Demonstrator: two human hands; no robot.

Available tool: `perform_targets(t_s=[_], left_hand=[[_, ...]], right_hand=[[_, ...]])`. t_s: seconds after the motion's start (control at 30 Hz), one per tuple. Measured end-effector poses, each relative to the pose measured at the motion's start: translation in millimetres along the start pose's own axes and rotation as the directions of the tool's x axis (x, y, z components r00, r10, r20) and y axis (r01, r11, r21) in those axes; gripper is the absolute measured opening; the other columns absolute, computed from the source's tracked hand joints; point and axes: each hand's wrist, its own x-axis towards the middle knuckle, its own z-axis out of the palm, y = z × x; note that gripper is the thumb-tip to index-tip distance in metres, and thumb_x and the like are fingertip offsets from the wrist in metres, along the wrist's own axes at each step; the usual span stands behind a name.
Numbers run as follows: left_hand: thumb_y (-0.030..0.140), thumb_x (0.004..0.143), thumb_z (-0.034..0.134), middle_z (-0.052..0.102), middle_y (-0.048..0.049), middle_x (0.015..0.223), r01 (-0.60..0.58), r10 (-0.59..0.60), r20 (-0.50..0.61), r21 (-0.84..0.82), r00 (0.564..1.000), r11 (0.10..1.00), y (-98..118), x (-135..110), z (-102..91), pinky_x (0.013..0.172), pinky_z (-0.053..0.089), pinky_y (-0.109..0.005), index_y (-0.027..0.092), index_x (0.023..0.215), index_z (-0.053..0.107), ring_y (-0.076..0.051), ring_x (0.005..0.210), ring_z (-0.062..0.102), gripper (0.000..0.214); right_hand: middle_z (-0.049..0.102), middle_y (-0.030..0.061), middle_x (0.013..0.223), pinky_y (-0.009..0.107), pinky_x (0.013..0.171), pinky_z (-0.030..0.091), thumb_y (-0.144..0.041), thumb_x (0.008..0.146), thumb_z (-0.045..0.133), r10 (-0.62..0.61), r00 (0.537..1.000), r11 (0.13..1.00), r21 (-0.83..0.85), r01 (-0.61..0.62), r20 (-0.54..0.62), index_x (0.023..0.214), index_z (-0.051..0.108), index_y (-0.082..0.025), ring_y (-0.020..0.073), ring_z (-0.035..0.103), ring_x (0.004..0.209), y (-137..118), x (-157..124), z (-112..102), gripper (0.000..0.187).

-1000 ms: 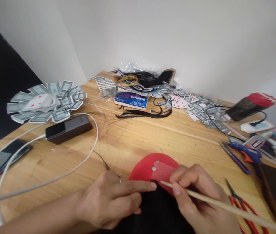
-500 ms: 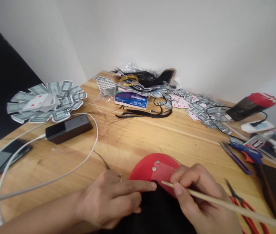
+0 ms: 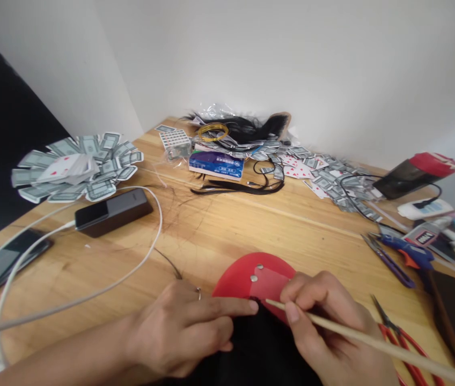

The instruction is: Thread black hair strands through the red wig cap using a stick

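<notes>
A thin wooden stick (image 3: pixel 372 346) lies slanted, its tip just beside a red disc (image 3: pixel 247 279) bearing two small metal studs. The disc lies flat, its near edge covered by black material (image 3: pixel 262 348) below the stick.

Light-brown wooden plank tabletop (image 3: pixel 227 225) set in corner; two plain white walls (image 3: pixel 292 59) meet behind; even lighting.

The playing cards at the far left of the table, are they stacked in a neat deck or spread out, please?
Spread out. The playing cards lie fanned in an overlapping ring on the table, mostly face down, with a few red-pip faces showing at the middle.
</notes>
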Motion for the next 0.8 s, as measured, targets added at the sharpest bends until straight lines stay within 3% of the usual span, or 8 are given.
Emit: perform_targets(t_s=[0.23, 0.4, 0.63, 0.73, 0.8], left_hand=[[0.017, 0.100, 0.040, 0.077, -0.0147, 0.105, 0.002, -0.002, -0.006, -0.029, 1.000, 1.000, -1.1, -0.9, 1.7, 0.032, 0.037, -0.024, 0.017, 0.081, 0.053, -0.009, 0.036, 0.056, 0.023], [0.018, 0.101, 0.037, 0.077, -0.0135, 0.106, 0.014, -0.014, 0.003, -0.018, 1.000, 1.000, 0.0, -2.2, 2.2, 0.032, 0.037, -0.025, 0.017, 0.082, 0.053, -0.008, 0.036, 0.055, 0.025], [0.017, 0.101, 0.038, 0.077, -0.0154, 0.105, 0.029, -0.031, -0.013, -0.089, 0.999, 0.996, -0.4, -0.4, 1.3, 0.036, 0.039, -0.023, 0.015, 0.091, 0.054, -0.011, 0.043, 0.064, 0.020], [0.020, 0.103, 0.036, 0.076, -0.0143, 0.107, 0.152, -0.161, -0.013, -0.264, 0.987, 0.952, 2.0, 0.5, 0.6, 0.057, 0.053, -0.021, 0.015, 0.103, 0.058, -0.016, 0.075, 0.075, 0.023], [0.024, 0.104, 0.037, 0.077, -0.0109, 0.102, 0.331, -0.351, 0.015, -0.377, 0.936, 0.865, 4.9, 2.4, 0.2, 0.072, 0.055, -0.021, 0.016, 0.109, 0.062, -0.016, 0.088, 0.074, 0.026]], right_hand=[[0.059, -0.0040, 0.064, 0.021, 0.043, 0.039, -0.013, 0.088, 0.054, 0.015, 1.000, 1.000, -0.028, -0.015, 0.003, 0.072, 0.051, -0.024, 0.0112, 0.054, 0.049, 0.1, 1.5, -1.5, 0.019], [0.059, -0.0041, 0.062, 0.021, 0.042, 0.040, -0.015, 0.089, 0.054, 0.041, 0.996, 0.998, -0.039, -0.038, 0.073, 0.075, 0.052, -0.025, 0.0117, 0.052, 0.046, 5.4, 0.8, -4.5, 0.017], [0.053, -0.0040, 0.057, 0.022, 0.040, 0.033, -0.026, 0.094, 0.053, 0.133, 0.991, 0.991, -0.004, -0.133, -0.021, 0.073, 0.051, -0.024, 0.0118, 0.044, 0.043, 8.8, -2.5, -0.3, 0.021], [0.050, -0.0051, 0.056, 0.022, 0.042, 0.035, -0.027, 0.095, 0.051, 0.170, 0.985, 0.985, 0.013, -0.171, 0.035, 0.075, 0.050, -0.024, 0.0121, 0.045, 0.044, 8.6, -0.9, -1.5, 0.021], [0.048, -0.0055, 0.056, 0.022, 0.043, 0.035, -0.029, 0.096, 0.050, 0.187, 0.981, 0.982, 0.032, -0.188, 0.046, 0.075, 0.050, -0.024, 0.0120, 0.044, 0.045, 7.9, 0.3, -1.8, 0.022]])
